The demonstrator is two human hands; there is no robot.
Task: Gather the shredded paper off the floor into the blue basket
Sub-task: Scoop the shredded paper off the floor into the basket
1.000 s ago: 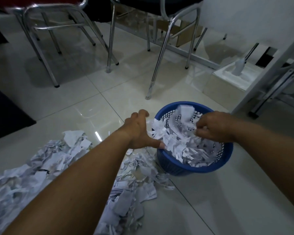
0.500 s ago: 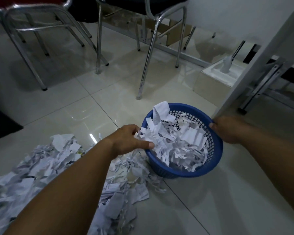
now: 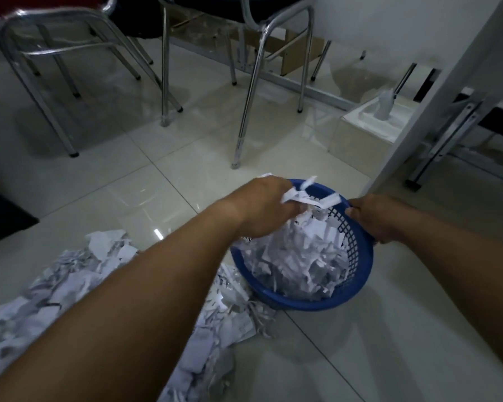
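Left hand (image 3: 266, 208), right hand (image 3: 373, 220): fingers (image 3: 298, 205) curled.

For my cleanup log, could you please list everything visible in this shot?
blue basket: one, blue, floor centre-right
shredded paper in basket: one heap, white, fills the basket
shredded paper on floor: one spread pile, white, left of the basket
chairs: at least two, chrome legs, behind
cardboard box: one, brown, behind the chairs
white box: one, white, right rear
dark mat: one, black, left edge
left hand: one, holds shredded paper over the basket
right hand: one, grips the basket's right rim
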